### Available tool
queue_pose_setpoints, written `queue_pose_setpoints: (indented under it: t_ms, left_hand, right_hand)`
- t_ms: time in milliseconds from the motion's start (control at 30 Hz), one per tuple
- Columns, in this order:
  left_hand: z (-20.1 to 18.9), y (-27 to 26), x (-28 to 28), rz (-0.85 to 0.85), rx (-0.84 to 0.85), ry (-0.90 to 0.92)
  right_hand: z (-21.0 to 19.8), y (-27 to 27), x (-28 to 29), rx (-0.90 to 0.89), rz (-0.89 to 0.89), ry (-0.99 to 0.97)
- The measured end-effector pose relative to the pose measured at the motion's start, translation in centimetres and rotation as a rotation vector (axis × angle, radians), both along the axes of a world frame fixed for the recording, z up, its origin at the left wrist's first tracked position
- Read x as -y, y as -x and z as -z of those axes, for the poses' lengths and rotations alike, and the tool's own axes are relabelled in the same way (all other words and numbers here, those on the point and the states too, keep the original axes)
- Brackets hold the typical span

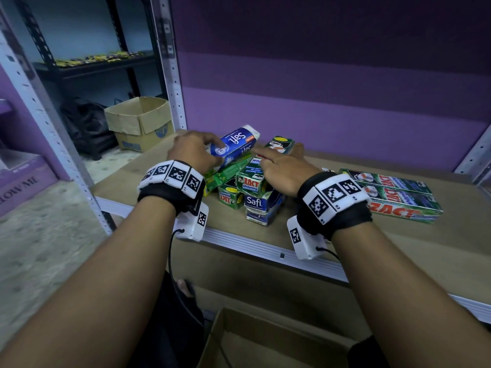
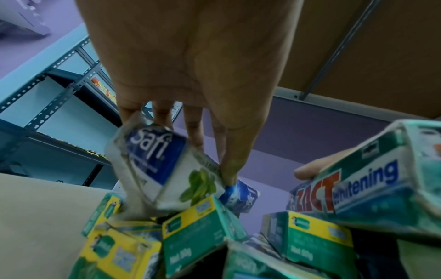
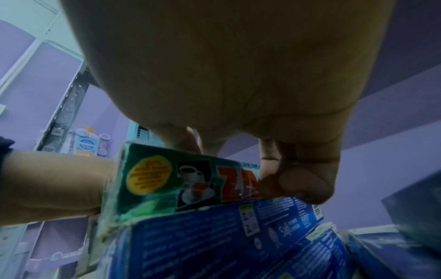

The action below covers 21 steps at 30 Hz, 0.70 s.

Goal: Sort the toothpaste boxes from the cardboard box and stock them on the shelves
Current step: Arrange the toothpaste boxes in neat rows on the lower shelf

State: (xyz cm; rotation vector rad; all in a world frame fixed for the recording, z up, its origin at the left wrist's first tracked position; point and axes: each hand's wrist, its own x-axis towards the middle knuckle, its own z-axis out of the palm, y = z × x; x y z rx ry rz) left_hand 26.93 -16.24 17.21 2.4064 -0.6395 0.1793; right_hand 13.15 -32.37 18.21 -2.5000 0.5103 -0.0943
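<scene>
Below the forearms an open cardboard box [image 1: 265,341] is seen. On the shelf [image 1: 265,251], a blue toothpaste box [image 1: 235,144] is pinched by the left hand [image 1: 192,151] and a green one [image 1: 252,179] gripped by the right hand [image 1: 284,171]; the loose pile [image 1: 249,197] could be toppled if either is pulled carelessly.

Bare shelf board [image 1: 438,243] lies right; jumbled toothpaste boxes [image 1: 247,181] apparently crowd centre.

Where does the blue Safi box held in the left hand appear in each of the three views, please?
Head: blue Safi box tilted atop the pile, centre, pinched by the left hand.
Left wrist: centre-left, end face below the fingertips.
Right wrist: cannot tell; several blue boxes look alike.
Shared landmark: green Zact box under the right hand.
</scene>
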Motion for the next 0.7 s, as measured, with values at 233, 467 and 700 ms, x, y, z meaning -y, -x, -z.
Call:
queue_pose_setpoints:
  t_ms: [233, 467, 700]
  left_hand:
    - [0.3, -0.1, 0.1, -0.002, 0.026, -0.062]
    - [-0.5, 0.8, 0.4, -0.007, 0.014, -0.063]
    - [-1.7, 2.9, 2.5, 0.092, -0.014, 0.185]
  right_hand:
    - [-0.2, 0.3, 0.2, 0.131, 0.078, -0.09]
    - [-0.5, 1.3, 1.1, 0.359, 0.134, -0.373]
    - [-1.5, 3.9, 2.6, 0.459, 0.103, -0.533]
